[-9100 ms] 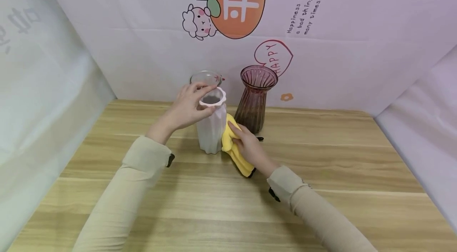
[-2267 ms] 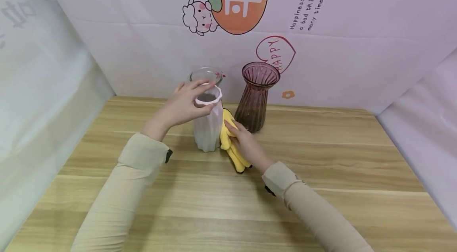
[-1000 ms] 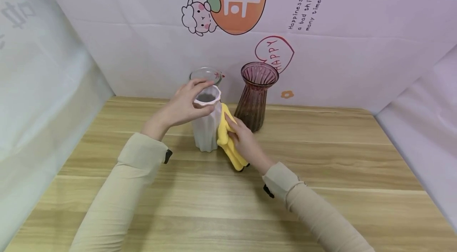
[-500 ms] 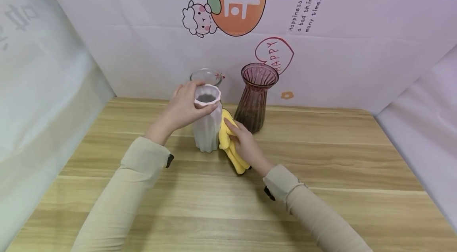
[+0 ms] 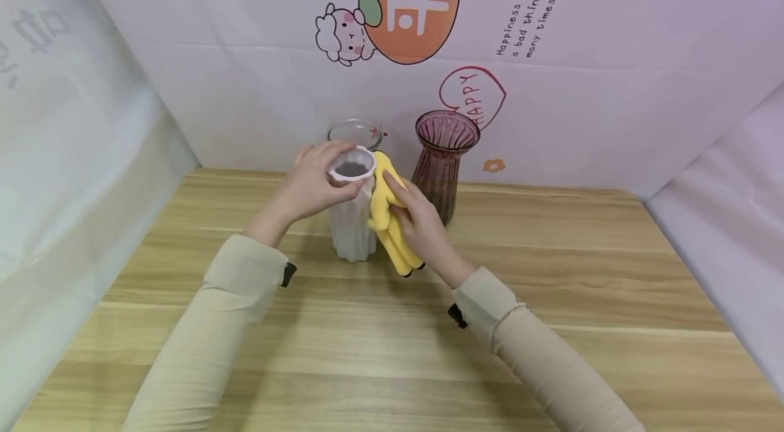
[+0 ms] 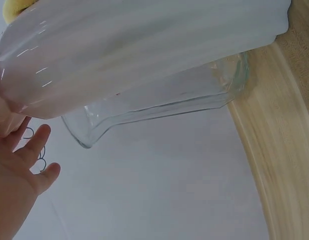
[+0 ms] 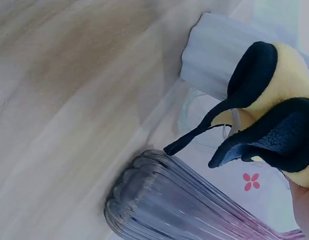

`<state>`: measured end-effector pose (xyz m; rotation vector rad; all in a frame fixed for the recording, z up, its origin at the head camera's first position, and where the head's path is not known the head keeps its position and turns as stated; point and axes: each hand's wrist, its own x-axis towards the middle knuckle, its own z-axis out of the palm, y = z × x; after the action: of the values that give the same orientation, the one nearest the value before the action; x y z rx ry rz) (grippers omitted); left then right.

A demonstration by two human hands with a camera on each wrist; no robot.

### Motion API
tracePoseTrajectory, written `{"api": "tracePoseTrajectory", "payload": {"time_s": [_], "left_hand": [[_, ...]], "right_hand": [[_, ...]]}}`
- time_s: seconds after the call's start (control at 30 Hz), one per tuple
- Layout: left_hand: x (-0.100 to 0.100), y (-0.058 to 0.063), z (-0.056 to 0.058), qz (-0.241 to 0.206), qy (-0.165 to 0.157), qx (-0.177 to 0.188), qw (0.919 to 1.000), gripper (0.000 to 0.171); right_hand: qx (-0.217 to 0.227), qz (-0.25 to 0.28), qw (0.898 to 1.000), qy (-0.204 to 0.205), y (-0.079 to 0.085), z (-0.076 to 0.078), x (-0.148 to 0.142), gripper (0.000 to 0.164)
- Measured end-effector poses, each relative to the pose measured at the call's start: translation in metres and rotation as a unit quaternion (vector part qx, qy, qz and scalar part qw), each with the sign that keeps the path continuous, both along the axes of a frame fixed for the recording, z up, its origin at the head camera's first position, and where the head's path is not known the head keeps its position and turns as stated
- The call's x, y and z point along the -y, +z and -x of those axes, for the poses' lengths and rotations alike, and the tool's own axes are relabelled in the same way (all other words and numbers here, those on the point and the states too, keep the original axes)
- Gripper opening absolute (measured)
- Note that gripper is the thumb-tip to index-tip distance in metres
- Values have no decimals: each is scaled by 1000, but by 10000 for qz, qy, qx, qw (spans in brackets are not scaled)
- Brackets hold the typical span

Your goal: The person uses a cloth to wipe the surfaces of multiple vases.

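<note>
A white fluted vase (image 5: 353, 228) stands upright on the wooden table. My left hand (image 5: 310, 181) grips it at the scalloped rim, thumb on the near side and fingers on the far side. In the left wrist view the vase (image 6: 144, 45) runs across the top, and two fingers of the left hand (image 6: 24, 170) stand off it. Against the vase's right side my right hand (image 5: 422, 221) holds a bunched yellow cloth (image 5: 387, 204). The cloth's dark edging and strap (image 7: 194, 132) show in the right wrist view.
A purple ribbed glass vase (image 5: 437, 173) stands behind the right hand. Behind the white vase is a clear glass vase (image 5: 355, 131), mostly hidden in the head view. A printed white cloth backdrop (image 5: 269, 78) rises at the table's (image 5: 551, 262) back edge.
The right hand and yellow cloth have moved up the white vase's side, near its rim. The left hand keeps its grip on the rim.
</note>
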<state>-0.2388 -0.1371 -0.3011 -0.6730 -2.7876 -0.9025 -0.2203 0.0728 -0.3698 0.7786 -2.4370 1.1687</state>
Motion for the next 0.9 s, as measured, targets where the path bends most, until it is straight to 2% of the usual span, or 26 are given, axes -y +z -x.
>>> {"api": "tracePoseTrajectory", "payload": {"time_s": [0.1,0.3,0.47,0.57,0.73,0.9], "left_hand": [[1,0,1,36,-119,82,9999,71],[2,1,2,69,-281,147,9995,73],[3,1,3,88,-307,122,9994,73],[3,2,3,89,-246,110,9996,73],[4,2,2,192,-117,40,9997,73],[4,3,2,358,-191,40,9992,72]], "right_hand": [[132,-163,9998,38,-4,-1,1,55],[562,-688,9960,-36,-24,-3,-2,56],[925,-1521,9840,-50,-40,-1,-7,53],[949,-1780,9794,-31,-46,0,-9,52],[737,-1558,9850,-7,-48,-1,-10,51],[495,-994,9938,-33,-43,-2,-9,52]]}}
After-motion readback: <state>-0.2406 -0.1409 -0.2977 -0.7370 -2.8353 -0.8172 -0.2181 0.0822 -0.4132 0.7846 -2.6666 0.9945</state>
